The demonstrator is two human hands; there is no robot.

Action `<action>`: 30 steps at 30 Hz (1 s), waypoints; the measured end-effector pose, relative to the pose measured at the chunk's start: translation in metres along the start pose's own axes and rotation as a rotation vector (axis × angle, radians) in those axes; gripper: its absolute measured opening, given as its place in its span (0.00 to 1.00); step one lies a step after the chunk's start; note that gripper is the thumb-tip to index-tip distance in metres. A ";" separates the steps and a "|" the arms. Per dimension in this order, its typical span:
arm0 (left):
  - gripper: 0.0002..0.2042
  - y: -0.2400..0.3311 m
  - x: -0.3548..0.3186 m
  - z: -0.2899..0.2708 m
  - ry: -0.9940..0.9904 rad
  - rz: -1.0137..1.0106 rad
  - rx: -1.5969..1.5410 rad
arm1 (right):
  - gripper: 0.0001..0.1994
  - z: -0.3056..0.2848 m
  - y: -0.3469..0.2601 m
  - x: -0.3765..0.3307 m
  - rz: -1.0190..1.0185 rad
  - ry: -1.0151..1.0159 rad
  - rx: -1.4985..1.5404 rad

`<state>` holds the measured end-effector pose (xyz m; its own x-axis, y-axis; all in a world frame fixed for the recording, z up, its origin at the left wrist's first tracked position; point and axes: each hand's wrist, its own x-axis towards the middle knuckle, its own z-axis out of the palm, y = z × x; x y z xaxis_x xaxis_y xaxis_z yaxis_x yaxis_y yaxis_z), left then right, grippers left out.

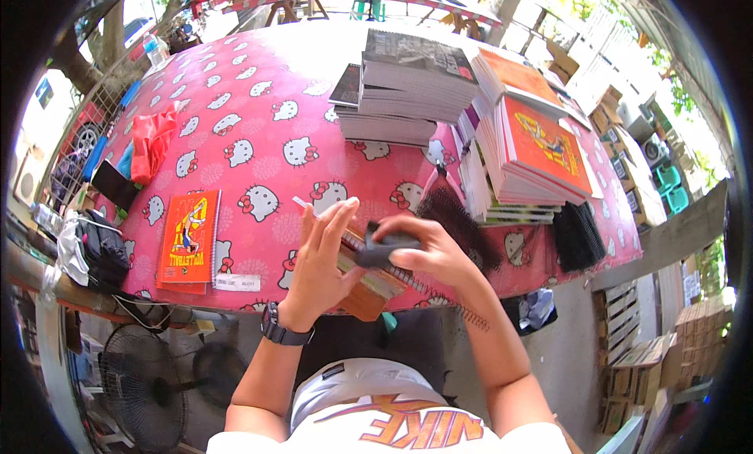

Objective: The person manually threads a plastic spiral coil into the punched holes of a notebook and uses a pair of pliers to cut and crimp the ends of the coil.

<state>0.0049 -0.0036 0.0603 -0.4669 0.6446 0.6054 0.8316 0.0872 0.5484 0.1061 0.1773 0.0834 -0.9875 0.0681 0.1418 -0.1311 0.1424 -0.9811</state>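
A spiral notebook (375, 288), orange-brown at its near side, is tilted at the near table edge with its coil side up. My left hand (320, 254) holds its left end, fingers stretched along it and thumb on the near side. My right hand (427, 250) is closed round a dark, block-like tool (384, 246), which is blurred and rests against the coiled edge. From there a loose wire coil (459, 309) runs out to the right, below my right wrist. What lies under my left fingers is hidden.
Orange booklets (188, 242) lie at the left, with a white paper strip (238, 283) beside them. Tall stacks of grey-covered books (420, 77) and orange notebooks (545, 148) stand at the back and right. Bundles of dark coils (459, 222) lie close to my right hand. A fan (145, 387) stands below left.
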 end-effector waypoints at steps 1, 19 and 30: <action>0.45 -0.004 -0.001 -0.002 0.012 0.058 0.079 | 0.23 -0.003 0.005 0.003 0.223 0.057 -0.160; 0.21 -0.066 -0.013 0.000 0.237 -0.517 -0.763 | 0.20 0.000 0.002 0.033 0.158 0.060 -0.219; 0.16 -0.061 -0.002 -0.003 0.242 -0.502 -0.861 | 0.19 0.008 0.009 0.055 0.132 -0.026 -0.179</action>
<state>-0.0452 -0.0125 0.0271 -0.8291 0.5052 0.2394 0.0697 -0.3315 0.9409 0.0498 0.1745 0.0814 -0.9973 0.0726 0.0083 0.0144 0.3069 -0.9516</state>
